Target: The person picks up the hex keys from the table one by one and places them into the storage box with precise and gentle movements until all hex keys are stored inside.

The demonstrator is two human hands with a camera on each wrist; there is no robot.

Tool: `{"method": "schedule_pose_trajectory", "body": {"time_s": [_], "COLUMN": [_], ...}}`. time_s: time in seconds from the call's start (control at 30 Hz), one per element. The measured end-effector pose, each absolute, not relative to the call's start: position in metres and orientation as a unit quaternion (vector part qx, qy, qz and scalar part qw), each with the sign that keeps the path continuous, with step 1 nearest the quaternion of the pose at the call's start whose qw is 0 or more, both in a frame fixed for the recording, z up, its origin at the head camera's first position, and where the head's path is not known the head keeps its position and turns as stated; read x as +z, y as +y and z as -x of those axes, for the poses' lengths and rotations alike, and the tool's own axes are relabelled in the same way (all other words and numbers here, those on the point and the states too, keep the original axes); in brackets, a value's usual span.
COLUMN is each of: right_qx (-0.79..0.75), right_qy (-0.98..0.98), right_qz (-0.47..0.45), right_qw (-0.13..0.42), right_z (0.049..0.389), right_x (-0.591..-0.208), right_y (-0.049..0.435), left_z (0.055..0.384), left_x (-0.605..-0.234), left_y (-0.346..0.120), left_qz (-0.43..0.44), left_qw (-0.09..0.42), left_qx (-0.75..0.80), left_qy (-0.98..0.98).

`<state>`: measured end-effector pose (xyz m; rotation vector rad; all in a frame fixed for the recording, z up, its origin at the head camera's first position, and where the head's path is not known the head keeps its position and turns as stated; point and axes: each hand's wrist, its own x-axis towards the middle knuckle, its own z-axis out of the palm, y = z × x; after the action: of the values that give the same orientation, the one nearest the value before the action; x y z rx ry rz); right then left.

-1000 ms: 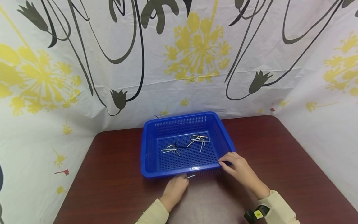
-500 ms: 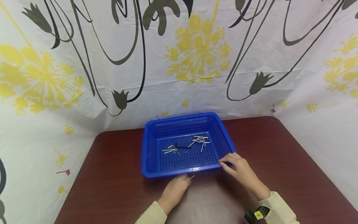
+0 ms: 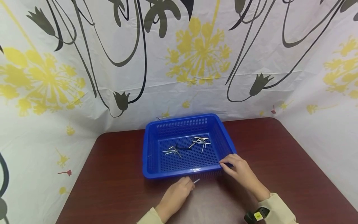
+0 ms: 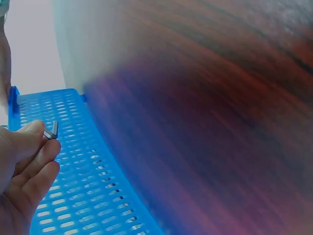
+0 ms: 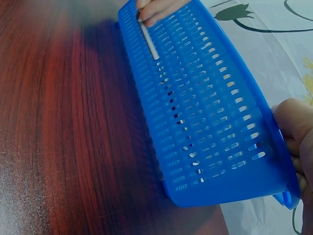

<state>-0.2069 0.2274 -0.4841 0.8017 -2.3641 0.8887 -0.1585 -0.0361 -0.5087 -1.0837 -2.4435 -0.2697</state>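
Observation:
My left hand [image 3: 176, 193] pinches a small silver hex key [image 3: 197, 180] between thumb and fingers, just in front of the blue basket's near wall. The left wrist view shows the bent end of this hex key [image 4: 55, 130]; its long arm [image 5: 149, 41] appears in the right wrist view. At the near right corner, my right hand [image 3: 242, 173] grips the rim of the blue plastic basket [image 3: 173, 175]. Inside lie several silver hex keys in two loose groups, a left group [image 3: 173, 151] and a right group [image 3: 200, 141]. A black hex key [image 3: 183, 148] lies between them.
The basket stands near the back of a dark red-brown wooden table [image 3: 117, 174]. Behind and on both sides hangs a white cloth [image 3: 156, 77] printed with flowers. A black band with a yellow tag [image 3: 257, 216] sits at the right sleeve.
My left hand has drawn slightly right and toward me with the hex key, away from the basket's near rim. The right hand keeps its hold on the rim. The head view has shifted a little.

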Motion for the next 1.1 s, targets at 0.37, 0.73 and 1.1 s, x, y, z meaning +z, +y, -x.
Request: {"method": "schedule_pose_trajectory", "body": {"time_s": [0.37, 0.73, 1.1], "right_qx": [0.33, 0.336, 0.339], "right_qy": [-0.862, -0.863, -0.859], "right_qz": [-0.294, -0.287, -0.289], "right_qw": [0.248, 0.244, 0.252], "right_z": [0.207, 0.206, 0.206], "right_x": [-0.485, -0.487, -0.487], "right_y": [0.228, 0.227, 0.227], "left_z": [0.151, 0.156, 0.175], "left_x": [-0.485, -0.461, -0.442], "left_y": [-0.038, -0.046, -0.053], "left_qz": [0.426, 0.427, 0.428], "left_qw": [0.273, 0.27, 0.275], "left_qx": [-0.089, -0.15, -0.168], "left_qy": [-0.858, -0.85, -0.844]}}
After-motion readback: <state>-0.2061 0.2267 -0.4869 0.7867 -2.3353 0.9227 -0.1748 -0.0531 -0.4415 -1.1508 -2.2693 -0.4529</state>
